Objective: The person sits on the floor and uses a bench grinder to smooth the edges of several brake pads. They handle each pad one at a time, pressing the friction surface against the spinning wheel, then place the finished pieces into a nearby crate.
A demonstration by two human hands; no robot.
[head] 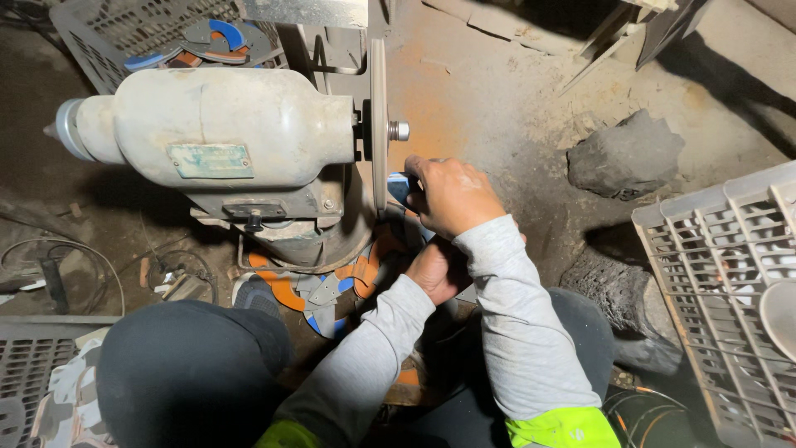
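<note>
My right hand (452, 195) grips a small blue metal piece (399, 186) and presses it against the thin grinding disc (379, 124) of a grey bench grinder (224, 129). Below it, my left hand (435, 270) is closed, partly hidden under my right forearm; what it holds cannot be seen. Several curved blue and orange metal pieces (319, 290) lie on the floor at the grinder's base, just left of my left hand. My knees frame the bottom of the view.
A grey plastic crate (721, 274) stands at the right. Another crate (124, 33) with blue and orange pieces sits behind the grinder. Dark rocks (626, 153) lie on the dirty floor at right. Cables (58, 257) run at left.
</note>
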